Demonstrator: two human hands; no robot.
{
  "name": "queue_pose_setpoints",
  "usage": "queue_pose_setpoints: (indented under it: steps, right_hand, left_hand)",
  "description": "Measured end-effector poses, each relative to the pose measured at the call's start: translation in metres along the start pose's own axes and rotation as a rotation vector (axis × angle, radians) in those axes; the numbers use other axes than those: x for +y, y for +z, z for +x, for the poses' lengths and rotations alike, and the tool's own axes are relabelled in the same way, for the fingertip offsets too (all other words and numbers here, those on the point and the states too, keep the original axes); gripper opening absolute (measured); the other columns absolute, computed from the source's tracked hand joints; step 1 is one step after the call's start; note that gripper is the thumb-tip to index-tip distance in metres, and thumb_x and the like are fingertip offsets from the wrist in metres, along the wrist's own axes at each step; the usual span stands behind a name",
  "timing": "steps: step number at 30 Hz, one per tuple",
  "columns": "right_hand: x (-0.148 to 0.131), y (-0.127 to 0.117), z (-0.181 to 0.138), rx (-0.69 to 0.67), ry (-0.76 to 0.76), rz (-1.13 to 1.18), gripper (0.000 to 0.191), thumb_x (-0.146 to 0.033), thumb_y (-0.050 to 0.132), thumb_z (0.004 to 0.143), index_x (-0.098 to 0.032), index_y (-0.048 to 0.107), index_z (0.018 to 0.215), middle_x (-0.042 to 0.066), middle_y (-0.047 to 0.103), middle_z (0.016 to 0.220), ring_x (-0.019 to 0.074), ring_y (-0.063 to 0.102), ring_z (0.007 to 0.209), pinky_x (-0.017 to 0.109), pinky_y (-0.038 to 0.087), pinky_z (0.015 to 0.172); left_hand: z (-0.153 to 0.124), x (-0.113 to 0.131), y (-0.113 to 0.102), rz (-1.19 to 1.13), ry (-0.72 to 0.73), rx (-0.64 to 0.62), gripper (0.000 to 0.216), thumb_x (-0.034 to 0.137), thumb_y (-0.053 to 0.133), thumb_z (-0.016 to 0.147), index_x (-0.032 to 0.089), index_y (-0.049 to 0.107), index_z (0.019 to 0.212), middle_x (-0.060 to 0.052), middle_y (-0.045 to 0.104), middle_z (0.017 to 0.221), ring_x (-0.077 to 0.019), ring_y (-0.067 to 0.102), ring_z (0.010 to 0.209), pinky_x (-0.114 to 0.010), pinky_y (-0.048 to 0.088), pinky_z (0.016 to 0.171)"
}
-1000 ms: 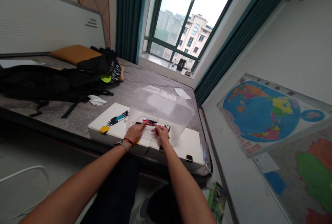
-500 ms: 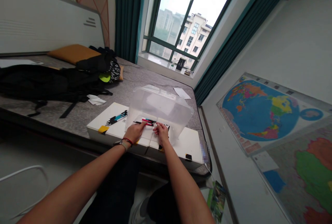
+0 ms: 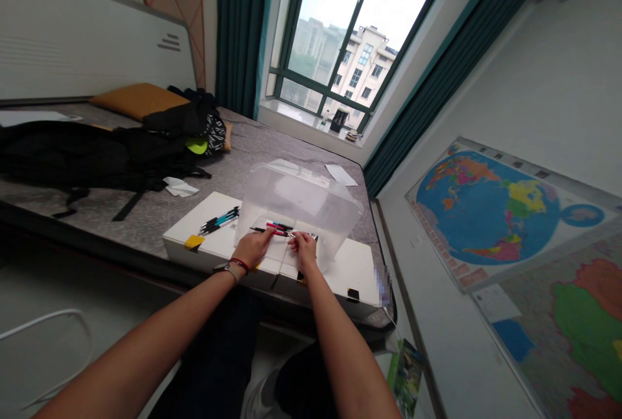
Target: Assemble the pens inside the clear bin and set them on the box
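Note:
My left hand (image 3: 254,247) and my right hand (image 3: 305,246) rest on a white board (image 3: 214,245) at the bed's edge, in front of a clear plastic box (image 3: 299,202). Both hands pinch the ends of a small bunch of pens (image 3: 275,230), red, black and blue, held level between them. My left wrist wears a watch and a red band. A second cluster of black and blue pens (image 3: 219,219) lies loose on the board to the left.
A black backpack (image 3: 92,157) and an orange pillow (image 3: 133,99) lie on the grey bed (image 3: 243,153). Crumpled paper (image 3: 181,188) sits near the board. A window (image 3: 340,43) is ahead; world maps (image 3: 490,208) hang on the right wall.
My right hand has shifted slightly left along the pens toward my left hand. Little else differs.

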State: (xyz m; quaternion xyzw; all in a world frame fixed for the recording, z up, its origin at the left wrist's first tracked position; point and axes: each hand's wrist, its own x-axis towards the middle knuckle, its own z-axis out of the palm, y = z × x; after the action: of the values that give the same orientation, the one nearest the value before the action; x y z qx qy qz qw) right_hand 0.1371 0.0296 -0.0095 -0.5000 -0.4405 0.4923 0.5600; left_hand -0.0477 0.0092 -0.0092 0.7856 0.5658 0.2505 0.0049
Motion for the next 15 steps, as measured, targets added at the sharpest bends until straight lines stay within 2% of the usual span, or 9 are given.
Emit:
queue_pose_setpoints:
  steps: [15]
  right_hand:
    - [0.0046,-0.0019,0.0030,0.003,-0.012,0.029,0.022,-0.036,0.062,0.074,-0.015,0.068,0.077,0.001,0.066,0.058,0.0090,0.050,0.045,0.019,0.037,0.044]
  left_hand:
    - [0.0004,0.0001,-0.0008,-0.025,0.023,0.030,0.042,0.039,0.022,0.101,0.021,0.052,0.125,-0.008,0.069,0.083,-0.0200,0.064,0.075,-0.028,0.042,0.067]
